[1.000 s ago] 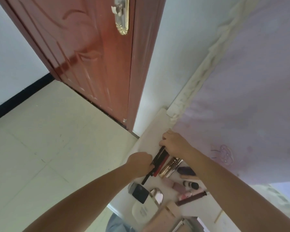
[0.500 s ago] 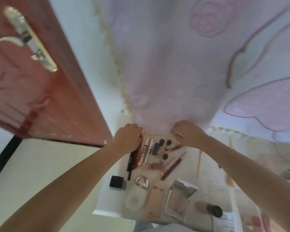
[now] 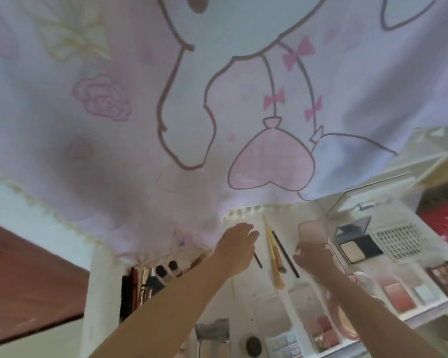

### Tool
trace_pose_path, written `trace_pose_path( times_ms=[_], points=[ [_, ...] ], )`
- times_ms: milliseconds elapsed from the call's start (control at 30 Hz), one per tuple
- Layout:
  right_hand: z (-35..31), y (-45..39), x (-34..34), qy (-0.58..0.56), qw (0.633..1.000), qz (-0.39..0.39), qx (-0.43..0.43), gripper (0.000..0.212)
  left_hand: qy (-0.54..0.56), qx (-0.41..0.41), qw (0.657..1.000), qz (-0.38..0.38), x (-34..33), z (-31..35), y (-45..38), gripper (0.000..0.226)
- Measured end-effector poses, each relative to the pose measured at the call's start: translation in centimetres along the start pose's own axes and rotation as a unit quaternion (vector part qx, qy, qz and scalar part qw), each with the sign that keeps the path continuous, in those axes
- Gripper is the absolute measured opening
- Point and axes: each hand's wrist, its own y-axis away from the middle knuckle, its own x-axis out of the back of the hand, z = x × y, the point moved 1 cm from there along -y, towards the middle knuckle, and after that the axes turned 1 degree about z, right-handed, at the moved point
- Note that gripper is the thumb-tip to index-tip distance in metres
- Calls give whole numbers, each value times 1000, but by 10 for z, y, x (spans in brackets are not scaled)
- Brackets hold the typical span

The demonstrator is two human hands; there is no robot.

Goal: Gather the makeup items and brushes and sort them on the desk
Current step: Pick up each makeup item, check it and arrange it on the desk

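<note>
On the white desk (image 3: 256, 303), my left hand (image 3: 237, 244) holds a thin black pencil (image 3: 258, 262); only its lower end shows beneath the hand. To its right lie two cream-handled brushes (image 3: 272, 251) and a thin black brush (image 3: 286, 254), side by side. Further right, my right hand (image 3: 312, 257) grips a pink compact (image 3: 312, 232) by its lower edge. A row of dark and red pencils and lipsticks (image 3: 130, 288) lies at the desk's left end, beside small black-capped bottles (image 3: 166, 267).
A printed pink curtain (image 3: 217, 112) hangs over the desk's back edge. An open powder compact (image 3: 357, 246), a patterned sheet (image 3: 398, 241), blush and eyeshadow palettes (image 3: 396, 297) fill the right side. More compacts lie near the front edge. A red-brown door (image 3: 23, 280) stands at left.
The view has swung right along the desk. My left hand left the pencil row and moved right next to the brushes. My right hand moved right and took hold of the pink compact.
</note>
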Motion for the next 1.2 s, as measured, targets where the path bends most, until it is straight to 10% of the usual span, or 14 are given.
trace_pose_path(
  times_ms=[500, 767, 1200],
  points=[
    [-4, -18, -14, -73, 997, 39, 0, 20, 12, 79, 994, -77, -32, -16, -3, 43],
    [-36, 13, 39, -59, 959, 68, 268, 25, -20, 21, 1000, -3, 8, -4, -16, 39],
    [-114, 77, 103, 108, 891, 74, 434, 29, -183, -13, 978, 103, 100, -36, 62, 39]
  ],
)
